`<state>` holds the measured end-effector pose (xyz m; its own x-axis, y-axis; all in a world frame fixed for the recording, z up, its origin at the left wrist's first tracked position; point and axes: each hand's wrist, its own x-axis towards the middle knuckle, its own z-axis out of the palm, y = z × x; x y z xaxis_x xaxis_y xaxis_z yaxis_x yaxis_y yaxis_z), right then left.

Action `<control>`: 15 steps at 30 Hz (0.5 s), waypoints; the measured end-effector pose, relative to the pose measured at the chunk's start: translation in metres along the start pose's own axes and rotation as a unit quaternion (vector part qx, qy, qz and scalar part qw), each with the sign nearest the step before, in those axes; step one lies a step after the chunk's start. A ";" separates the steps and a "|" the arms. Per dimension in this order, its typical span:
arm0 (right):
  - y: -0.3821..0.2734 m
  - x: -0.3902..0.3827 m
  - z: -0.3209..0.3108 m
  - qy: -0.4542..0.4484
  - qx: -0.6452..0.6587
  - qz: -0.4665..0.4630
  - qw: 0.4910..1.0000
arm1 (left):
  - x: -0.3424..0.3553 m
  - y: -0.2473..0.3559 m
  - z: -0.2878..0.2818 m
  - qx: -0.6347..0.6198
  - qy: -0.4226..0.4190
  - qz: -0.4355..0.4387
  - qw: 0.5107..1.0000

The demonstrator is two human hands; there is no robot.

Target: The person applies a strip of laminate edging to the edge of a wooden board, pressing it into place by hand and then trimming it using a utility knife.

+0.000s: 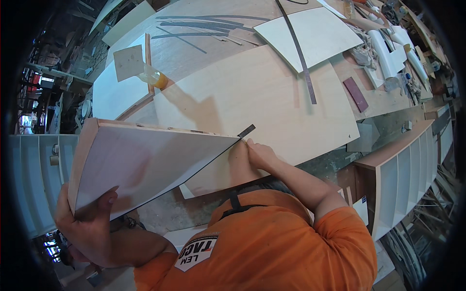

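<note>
A white panel point(145, 162) with bare wooden edges stands tilted up in front of me on the left. My left hand point(87, 225) grips its near left corner, thumb on the white face and fingers behind the wooden edge. A dark edging strip point(246, 131) runs along the panel's lower right edge, and its end sticks out past the far right corner. At that corner my right hand point(260, 155) is closed, fingertips close against the strip. Something thin shows at these fingertips, too small to name.
Under the panel lies a large pale wooden sheet point(272, 111) on the workbench. A bottle of yellow-orange liquid point(155, 78), loose dark strips point(204, 24), another white panel point(320, 36) and a maroon block point(356, 94) lie beyond. A white compartmented frame point(403, 169) stands right.
</note>
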<state>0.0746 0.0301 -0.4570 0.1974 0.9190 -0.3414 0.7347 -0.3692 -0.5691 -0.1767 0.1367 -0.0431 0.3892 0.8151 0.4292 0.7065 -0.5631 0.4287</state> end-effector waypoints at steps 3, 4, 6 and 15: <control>-0.004 -0.003 -0.003 0.001 0.007 0.006 1.000 | 0.002 -0.002 -0.003 0.053 -0.011 0.031 0.998; -0.004 -0.003 -0.003 0.002 0.007 0.006 1.000 | 0.002 -0.002 -0.004 0.081 -0.002 0.047 0.996; -0.004 -0.004 -0.001 -0.001 0.010 0.007 1.000 | 0.003 -0.002 -0.004 0.109 0.007 0.063 0.992; -0.003 -0.022 0.004 -0.030 0.007 0.046 0.998 | 0.005 0.009 0.005 0.110 0.027 0.017 0.993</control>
<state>0.0657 0.0100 -0.4510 0.2239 0.8709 -0.4374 0.7060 -0.4543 -0.5432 -0.1657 0.1366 -0.0410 0.3862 0.7842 0.4856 0.8077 -0.5418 0.2325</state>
